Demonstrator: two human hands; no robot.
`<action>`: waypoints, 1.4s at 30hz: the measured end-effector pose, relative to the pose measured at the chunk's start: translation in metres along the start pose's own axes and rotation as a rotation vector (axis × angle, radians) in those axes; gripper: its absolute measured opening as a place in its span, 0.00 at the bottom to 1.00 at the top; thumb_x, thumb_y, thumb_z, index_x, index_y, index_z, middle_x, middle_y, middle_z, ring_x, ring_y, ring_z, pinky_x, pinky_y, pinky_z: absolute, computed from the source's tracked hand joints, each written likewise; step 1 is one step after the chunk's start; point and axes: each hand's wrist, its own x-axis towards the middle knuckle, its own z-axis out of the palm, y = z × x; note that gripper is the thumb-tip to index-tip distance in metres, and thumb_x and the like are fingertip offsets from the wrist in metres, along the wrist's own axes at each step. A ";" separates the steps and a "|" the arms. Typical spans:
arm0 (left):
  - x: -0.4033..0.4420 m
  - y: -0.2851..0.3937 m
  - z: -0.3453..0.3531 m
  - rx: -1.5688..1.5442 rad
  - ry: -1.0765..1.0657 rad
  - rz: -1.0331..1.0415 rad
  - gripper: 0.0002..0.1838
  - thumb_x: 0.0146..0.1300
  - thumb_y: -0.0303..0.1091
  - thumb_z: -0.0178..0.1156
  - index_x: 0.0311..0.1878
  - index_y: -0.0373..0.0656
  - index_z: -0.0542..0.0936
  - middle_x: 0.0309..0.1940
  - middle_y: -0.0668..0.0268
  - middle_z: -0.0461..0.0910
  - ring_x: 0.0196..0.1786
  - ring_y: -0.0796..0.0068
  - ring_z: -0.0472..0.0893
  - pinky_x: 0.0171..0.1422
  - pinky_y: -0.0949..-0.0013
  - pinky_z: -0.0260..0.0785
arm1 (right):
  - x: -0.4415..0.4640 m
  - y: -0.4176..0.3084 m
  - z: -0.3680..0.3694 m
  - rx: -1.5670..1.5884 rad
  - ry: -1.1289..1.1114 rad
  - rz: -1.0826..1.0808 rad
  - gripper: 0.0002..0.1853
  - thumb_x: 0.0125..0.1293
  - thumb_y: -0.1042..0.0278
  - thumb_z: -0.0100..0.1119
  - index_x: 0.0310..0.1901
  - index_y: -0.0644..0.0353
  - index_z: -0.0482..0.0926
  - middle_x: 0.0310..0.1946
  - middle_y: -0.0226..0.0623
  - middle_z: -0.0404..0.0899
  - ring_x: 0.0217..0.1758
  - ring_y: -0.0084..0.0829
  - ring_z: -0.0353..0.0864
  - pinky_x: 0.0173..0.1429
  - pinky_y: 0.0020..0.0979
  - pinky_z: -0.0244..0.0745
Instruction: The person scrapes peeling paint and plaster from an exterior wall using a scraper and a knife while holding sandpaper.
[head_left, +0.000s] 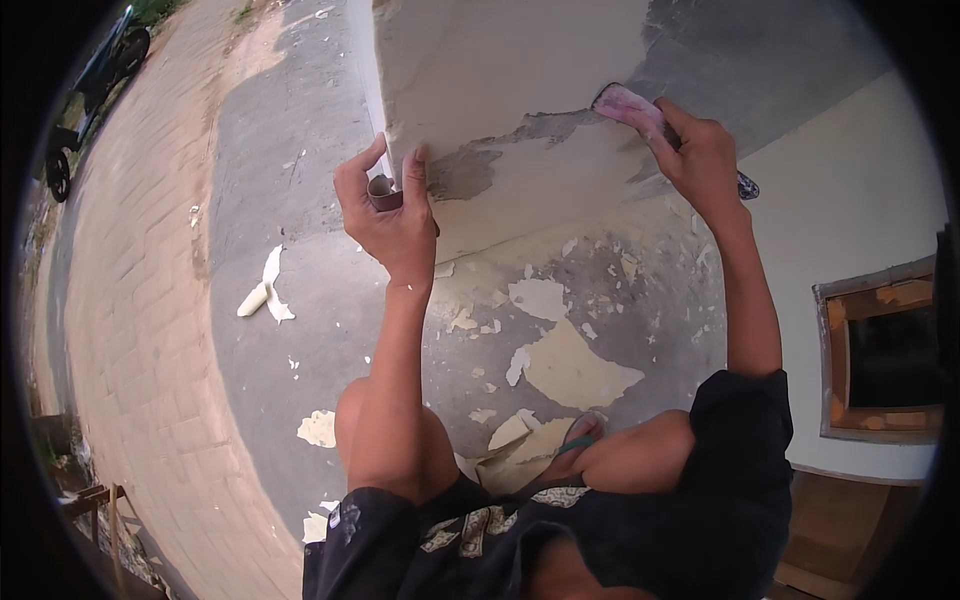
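Observation:
My right hand (pixel 700 150) is closed around a scraper (pixel 625 104) with a wide, pinkish blade. The blade's front edge lies against the wall (pixel 510 80), at the end of a ragged strip of peeled grey patches (pixel 465 172). The dark, speckled handle end sticks out behind my palm. At the wall's corner, my left hand (pixel 388 205) has its fingers and thumb on either side of the edge. A curled brown strip (pixel 384 192), which looks like sandpaper, is held in the curve of that hand.
Flakes of peeled paint (pixel 580 370) are scattered on the grey floor around my feet, with a curled piece (pixel 268 290) to the left. Beyond it runs a brick-paved path (pixel 140 300). A motorbike (pixel 85 110) stands at upper left. A wood-framed opening (pixel 835 350) is on the right.

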 end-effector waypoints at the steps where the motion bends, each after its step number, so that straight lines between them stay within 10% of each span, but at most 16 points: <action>1: 0.000 0.001 0.000 0.018 0.003 -0.002 0.16 0.58 0.36 0.70 0.44 0.38 0.80 0.37 0.69 0.74 0.22 0.89 0.66 0.21 0.81 0.60 | -0.001 0.000 0.001 0.003 0.010 -0.009 0.12 0.62 0.61 0.64 0.39 0.60 0.81 0.15 0.42 0.70 0.15 0.35 0.68 0.24 0.30 0.64; 14: -0.001 0.005 0.000 0.021 0.010 0.002 0.15 0.59 0.38 0.70 0.42 0.38 0.79 0.37 0.70 0.76 0.22 0.89 0.66 0.21 0.81 0.59 | -0.010 -0.017 0.013 0.244 -0.188 0.252 0.19 0.66 0.50 0.58 0.41 0.61 0.81 0.16 0.43 0.73 0.18 0.33 0.72 0.26 0.32 0.66; 20: -0.001 0.010 0.000 0.009 -0.005 -0.055 0.15 0.60 0.39 0.69 0.42 0.38 0.78 0.35 0.70 0.77 0.22 0.89 0.67 0.24 0.82 0.60 | -0.040 -0.040 0.072 1.160 0.002 0.649 0.18 0.71 0.54 0.55 0.41 0.64 0.80 0.21 0.27 0.72 0.21 0.16 0.65 0.26 0.24 0.62; 28: 0.001 0.010 -0.003 0.017 -0.044 -0.012 0.14 0.64 0.36 0.65 0.44 0.40 0.74 0.18 0.74 0.71 0.22 0.89 0.69 0.28 0.84 0.56 | -0.043 -0.031 0.066 1.114 0.049 0.716 0.19 0.71 0.53 0.55 0.44 0.63 0.80 0.21 0.22 0.71 0.23 0.13 0.66 0.28 0.19 0.64; 31: -0.001 0.004 -0.001 0.001 -0.031 0.003 0.15 0.61 0.35 0.68 0.45 0.38 0.75 0.31 0.69 0.79 0.21 0.89 0.68 0.25 0.82 0.61 | -0.040 -0.039 0.059 1.084 0.004 0.801 0.19 0.71 0.52 0.55 0.45 0.63 0.81 0.23 0.23 0.72 0.24 0.13 0.67 0.30 0.19 0.66; 42: -0.002 0.007 0.002 -0.011 -0.014 -0.029 0.13 0.63 0.33 0.66 0.45 0.40 0.73 0.16 0.71 0.73 0.19 0.88 0.70 0.25 0.84 0.57 | -0.034 -0.042 0.066 1.130 0.110 0.712 0.20 0.70 0.52 0.56 0.45 0.64 0.81 0.23 0.23 0.73 0.24 0.13 0.67 0.29 0.20 0.66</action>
